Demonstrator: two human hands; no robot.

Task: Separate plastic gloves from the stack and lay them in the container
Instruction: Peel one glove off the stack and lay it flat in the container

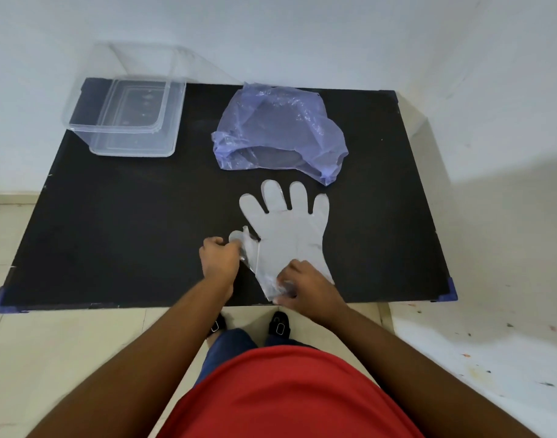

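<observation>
Head view of a black table (113, 235) seen from above. At the upper left of the frame we see a clear plastic container (125, 118) standing at the table's far corner; through its walls we make out only its own moulded base, and we can detect no glove inside it. To its right, at the upper centre, lies a crumpled bluish plastic bag (280, 131), mouth open toward the viewer; something dark shows through the film, but we cannot tell what it is.

Just below the bag, in the centre of the frame, the stack of gloves (290, 235) lies flat, fingers pointing to the far edge. How many gloves it holds we cannot say, since the layers read as one pale sheet.

The left hand (218, 260) is closed, pinching a thin film at the thumb side of the stack, where one layer is lifted and wrinkled. The right hand (305, 286) is curled over the cuff near the table's front edge, fingertips gripping crumpled plastic; its palm hides the cuff's corner. The red shirt (290, 396) fills the lower frame.
</observation>
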